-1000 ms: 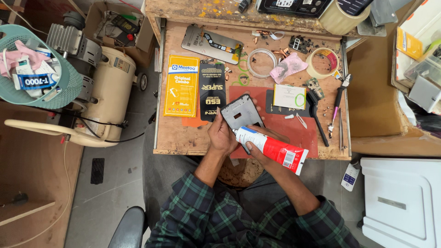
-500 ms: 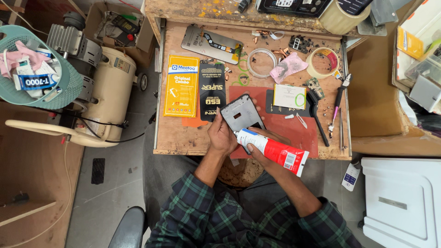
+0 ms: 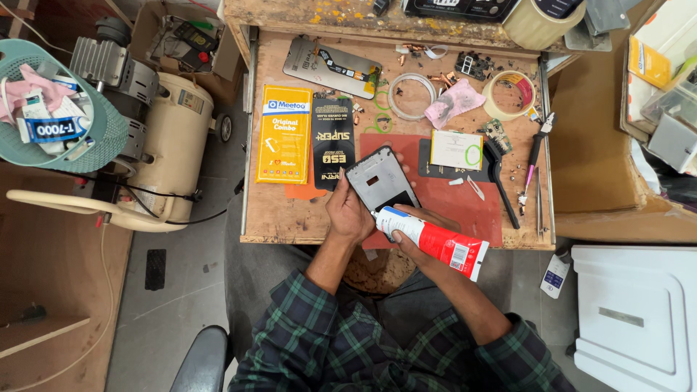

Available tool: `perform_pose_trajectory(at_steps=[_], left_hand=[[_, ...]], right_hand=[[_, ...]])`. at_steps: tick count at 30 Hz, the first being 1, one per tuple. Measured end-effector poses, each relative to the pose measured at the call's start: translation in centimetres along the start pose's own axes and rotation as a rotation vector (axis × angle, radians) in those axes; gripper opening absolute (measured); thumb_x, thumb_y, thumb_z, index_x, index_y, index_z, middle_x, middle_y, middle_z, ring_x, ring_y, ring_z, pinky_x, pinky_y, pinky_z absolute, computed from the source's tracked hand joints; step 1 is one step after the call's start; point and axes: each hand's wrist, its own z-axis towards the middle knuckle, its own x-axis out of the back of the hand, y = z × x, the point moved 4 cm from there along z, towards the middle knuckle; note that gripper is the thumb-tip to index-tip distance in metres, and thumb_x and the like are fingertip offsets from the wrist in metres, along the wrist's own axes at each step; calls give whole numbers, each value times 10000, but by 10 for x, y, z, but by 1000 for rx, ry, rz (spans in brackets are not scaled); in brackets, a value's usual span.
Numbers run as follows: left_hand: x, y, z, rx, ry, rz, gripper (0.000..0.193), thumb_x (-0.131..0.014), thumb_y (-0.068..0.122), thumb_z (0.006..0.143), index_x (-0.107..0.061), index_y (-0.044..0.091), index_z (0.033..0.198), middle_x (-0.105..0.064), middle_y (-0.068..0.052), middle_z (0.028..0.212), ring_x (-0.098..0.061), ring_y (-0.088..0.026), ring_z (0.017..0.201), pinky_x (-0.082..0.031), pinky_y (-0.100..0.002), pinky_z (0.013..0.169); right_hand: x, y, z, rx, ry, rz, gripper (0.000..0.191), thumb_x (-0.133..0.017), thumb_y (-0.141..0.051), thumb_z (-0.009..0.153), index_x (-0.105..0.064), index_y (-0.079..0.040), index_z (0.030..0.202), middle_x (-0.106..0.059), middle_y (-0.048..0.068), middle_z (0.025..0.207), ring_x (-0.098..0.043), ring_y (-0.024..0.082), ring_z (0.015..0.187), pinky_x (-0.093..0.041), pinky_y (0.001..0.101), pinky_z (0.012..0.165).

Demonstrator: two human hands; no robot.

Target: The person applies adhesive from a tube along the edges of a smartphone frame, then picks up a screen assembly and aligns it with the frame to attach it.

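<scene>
Head view: black brush [image 3: 499, 178], tape roll [image 3: 510, 95] beside phone frame [image 3: 380, 180].

worn wooden workbench [image 3: 290, 221], grey tiled floor [image 3: 181, 290], white cabinet [image 3: 639, 312]

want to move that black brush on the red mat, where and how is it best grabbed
Probably grip the black brush by its long thin handle near the lower end, coming from the near edge of the table. The handle points that way and lies bare; small parts crowd the bristle head.
</scene>
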Motion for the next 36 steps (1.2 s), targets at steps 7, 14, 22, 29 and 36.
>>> perform_pose_trajectory(at_steps=[7, 14, 22, 29, 36], left_hand=[[-1, 1, 0, -7, -18, -30, 825, -248, 607, 1103, -311, -31, 1621, -503, -226, 1545, -550, -388, 1379, -460, -568, 1171], [1, 2, 0, -20, -6, -15, 819, -264, 600, 1097, -330, -38, 1606, -503, -228, 1543, -531, -380, 1404, -448, -579, 1186], [0, 3, -2, -24, 37, 1, 818, -282, 593, 1086, -331, -45, 1596, -501, -241, 1529, -523, -387, 1402, -440, -594, 1184], [2, 1, -2, -21, 15, -9, 830, -300, 609, 1087, -339, -40, 1604, -503, -240, 1532, -528, -382, 1401, -444, -593, 1182], [5, 1, -2, -47, 19, -2, 826, -302, 610, 1090, -351, -43, 1594, -487, -247, 1544, -520, -397, 1404, -438, -607, 1188]], right_hand=[[1, -2, -1, -16, -25, 24, 430, -756, -207, 872, -694, -6, 1247, -777, 134, 1044, -771, 169, 847, -628, 294, 750], [1, 3, -6, -54, -41, 23, 430, -758, -202, 865, -693, -12, 1246, -775, 125, 1021, -779, 185, 838, -629, 300, 741], [1, 3, -8, 115, -1, -92, 446, -778, -248, 849, -705, -36, 1235, -772, 137, 1097, -780, 248, 935, -622, 349, 828], [5, 17, -16, 68, -44, -6, 453, -750, -262, 859, -702, -27, 1243, -782, 132, 1088, -786, 218, 938, -614, 328, 852], [-4, 57, -30, -161, -20, 523, 609, -739, -410, 941, -621, 41, 1332, -751, 163, 1113, -728, 241, 934, -586, 364, 828]])
